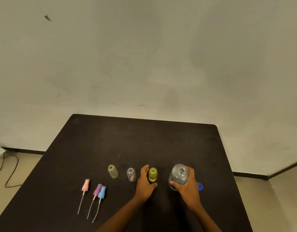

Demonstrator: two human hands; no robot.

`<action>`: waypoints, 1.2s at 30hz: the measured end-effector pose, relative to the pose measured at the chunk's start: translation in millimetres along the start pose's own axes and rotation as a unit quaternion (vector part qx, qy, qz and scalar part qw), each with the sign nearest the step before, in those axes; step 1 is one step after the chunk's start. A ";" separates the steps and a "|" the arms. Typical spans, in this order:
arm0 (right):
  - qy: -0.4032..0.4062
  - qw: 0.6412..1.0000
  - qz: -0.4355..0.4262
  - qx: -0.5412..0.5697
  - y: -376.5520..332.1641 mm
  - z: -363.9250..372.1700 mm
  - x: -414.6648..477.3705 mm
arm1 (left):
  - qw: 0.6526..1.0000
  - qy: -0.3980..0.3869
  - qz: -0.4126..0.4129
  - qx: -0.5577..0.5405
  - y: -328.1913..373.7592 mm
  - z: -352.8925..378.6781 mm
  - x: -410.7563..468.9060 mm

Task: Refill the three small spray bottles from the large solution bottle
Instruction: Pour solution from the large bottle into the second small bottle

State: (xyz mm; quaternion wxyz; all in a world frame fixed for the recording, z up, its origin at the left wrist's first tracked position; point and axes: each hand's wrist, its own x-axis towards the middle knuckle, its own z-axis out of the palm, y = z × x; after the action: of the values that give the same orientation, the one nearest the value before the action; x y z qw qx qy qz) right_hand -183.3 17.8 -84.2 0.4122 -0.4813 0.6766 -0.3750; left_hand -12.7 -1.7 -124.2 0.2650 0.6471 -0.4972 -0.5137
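Left hand (145, 180) grips the yellow bottle (152, 174), right hand (186, 185) the large bottle (179, 174); I judge one filled, pale bottle (113, 171) and clear bottle (131, 174) outstanding, sprayers (99, 191) unfitted.

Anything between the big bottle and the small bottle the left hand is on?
Nothing visible. The large solution bottle, gripped by the right hand, stands uncapped beside the yellow small bottle, which the left hand holds. Only bare table lies between them. Both mouths are open.

The left hand (145, 182) and right hand (186, 185) are bare, as are both forearms (121, 213).
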 end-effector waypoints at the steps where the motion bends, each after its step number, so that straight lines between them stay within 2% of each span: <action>1: -0.002 1.000 0.000 0.000 0.6 0.0 0.1 | 1.000 -0.002 -0.005 0.011 -3.8 -0.6 -5.7; 4: -0.004 1.000 -0.002 0.001 0.9 -0.4 0.4 | 0.999 0.025 -0.023 0.036 -23.3 -2.7 -28.9; 10: -0.006 1.000 0.005 0.010 5.0 0.6 1.9 | 0.973 0.198 -0.104 -0.055 -40.9 -25.3 -52.5; 13: -0.002 1.000 0.004 0.009 6.3 0.7 1.3 | 0.959 0.261 -0.086 -0.068 -37.3 -36.0 -38.5; 27: 0.000 1.000 0.003 0.016 4.7 1.0 1.8 | 0.975 0.207 -0.024 -0.078 -7.6 -51.9 -6.8; 32: 0.041 0.998 0.015 0.053 -11.8 -4.7 8.3 | 0.970 0.205 0.068 -0.108 42.1 -71.9 -13.0; 36: 0.068 0.993 -0.056 0.073 -54.2 -23.7 15.0 | 0.962 0.188 0.160 -0.121 96.7 -93.8 -17.2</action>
State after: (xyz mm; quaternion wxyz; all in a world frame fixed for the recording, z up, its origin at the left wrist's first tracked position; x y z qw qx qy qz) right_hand -189.4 -7.8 -29.2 0.3778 -0.4604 0.6461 -0.4773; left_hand 38.8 -36.9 -3.6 0.5085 0.6070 -0.4696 -0.3905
